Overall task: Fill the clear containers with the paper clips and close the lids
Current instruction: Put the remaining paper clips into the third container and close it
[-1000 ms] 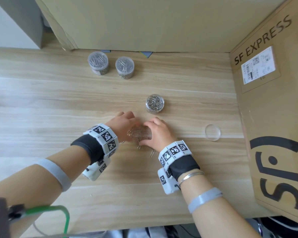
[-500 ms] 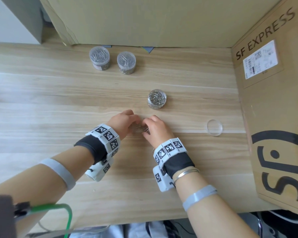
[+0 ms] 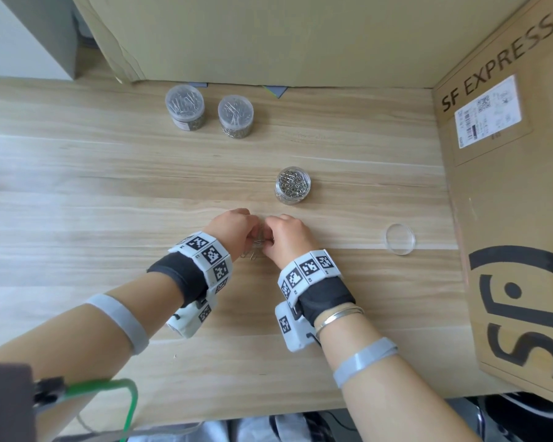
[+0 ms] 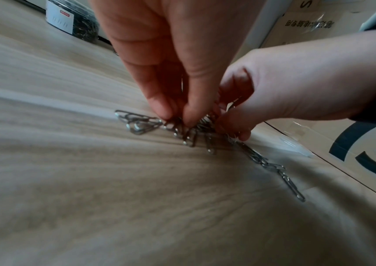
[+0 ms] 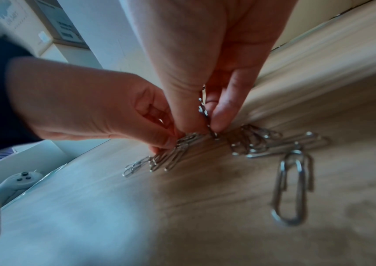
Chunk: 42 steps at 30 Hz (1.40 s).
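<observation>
Loose silver paper clips [image 3: 254, 248] lie on the wooden table [image 3: 109, 193] between my two hands. My left hand [image 3: 251, 231] pinches a bunch of clips [image 4: 182, 126] with thumb and fingertips. My right hand [image 3: 270, 232] pinches more clips [image 5: 207, 117] right beside it, the two hands touching. In the right wrist view other clips [image 5: 253, 142] stay on the wood, one large clip [image 5: 294, 189] nearest. An open clear container [image 3: 292, 186], nearly full of clips, stands just beyond the hands. Its clear lid [image 3: 400, 238] lies flat to the right.
Two lidded containers of clips [image 3: 185, 107] [image 3: 235, 115] stand at the back near a cardboard wall [image 3: 268, 36]. A large SF Express cardboard box [image 3: 508, 202] borders the right side. A short chain of clips [image 4: 273, 167] trails toward me.
Both hands have drawn together over the clip pile and shifted slightly away from me, going from cupping the spread clips to pinching them with the fingertips.
</observation>
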Available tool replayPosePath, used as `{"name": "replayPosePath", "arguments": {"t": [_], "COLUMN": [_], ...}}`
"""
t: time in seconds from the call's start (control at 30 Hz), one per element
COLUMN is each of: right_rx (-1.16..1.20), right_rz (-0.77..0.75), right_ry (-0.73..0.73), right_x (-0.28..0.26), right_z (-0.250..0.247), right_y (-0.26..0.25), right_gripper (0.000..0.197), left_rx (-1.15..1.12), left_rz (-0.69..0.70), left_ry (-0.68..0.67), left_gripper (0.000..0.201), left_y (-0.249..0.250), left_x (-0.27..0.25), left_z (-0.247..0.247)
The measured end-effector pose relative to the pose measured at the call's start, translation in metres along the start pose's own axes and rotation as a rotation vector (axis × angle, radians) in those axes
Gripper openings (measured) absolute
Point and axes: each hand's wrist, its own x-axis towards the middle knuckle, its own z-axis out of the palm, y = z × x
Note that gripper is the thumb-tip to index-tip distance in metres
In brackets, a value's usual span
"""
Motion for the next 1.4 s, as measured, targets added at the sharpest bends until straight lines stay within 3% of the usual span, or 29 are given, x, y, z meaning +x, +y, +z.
{"name": "replayPosePath", "arguments": {"t": [0.23, 0.47, 0.53, 0.73, 0.9, 1.0, 1.17, 1.33, 1.4], "right_rx": [0.08, 0.206, 0.218, 0.289, 0.397, 0.433, 0.411, 0.188, 0.115], "right_rz": [0.006, -0.01, -0.003, 0.01, -0.026, -0.038, 0.017, 0.175, 0.228], "right_ry": [0.055, 0.446, 0.501, 0.442, 0.468, 0.488, 0.511, 0.259, 0.246], "right_x": [-0.002, 0.014, 0.024, 0.035, 0.024, 0.017, 0.006, -0.008, -0.015], "right_z": [-0.006, -0.047, -0.057, -0.06, -0.056, -0.055, -0.052, -0.033, -0.026], "right_y": [0.01, 0.026, 0.029, 0.03, 0.034, 0.039, 0.051, 0.055, 0.057], "right_gripper": [0.011, 0.01, 0.011, 0.004, 0.014, 0.02, 0.019, 0.007, 0.01], "left_rx": [0.145, 0.114, 0.098, -0.009, -0.081, -0.039, -0.034, 0.032, 0.024], "left_rz": [-0.004, -0.005, 0.003, 0.014, -0.015, -0.001, -0.035, -0.071, -0.087], "left_ry": [-0.081, -0.148, -0.136, -0.064, -0.074, -0.074, -0.015, -0.01, -0.024], "left_gripper": [0.023, 0.017, 0.015, 0.012, 0.057, 0.073, 0.066, 0.06, 0.06], "left_y": [0.009, 0.006, 0.006, 0.002, 0.011, 0.014, 0.015, 0.01, 0.006], "left_x": [0.005, 0.008, 0.008, 0.006, 0.004, 0.002, -0.002, -0.011, -0.013], "left_z": [-0.003, -0.011, -0.011, -0.009, -0.008, -0.004, -0.005, -0.011, -0.01]}}
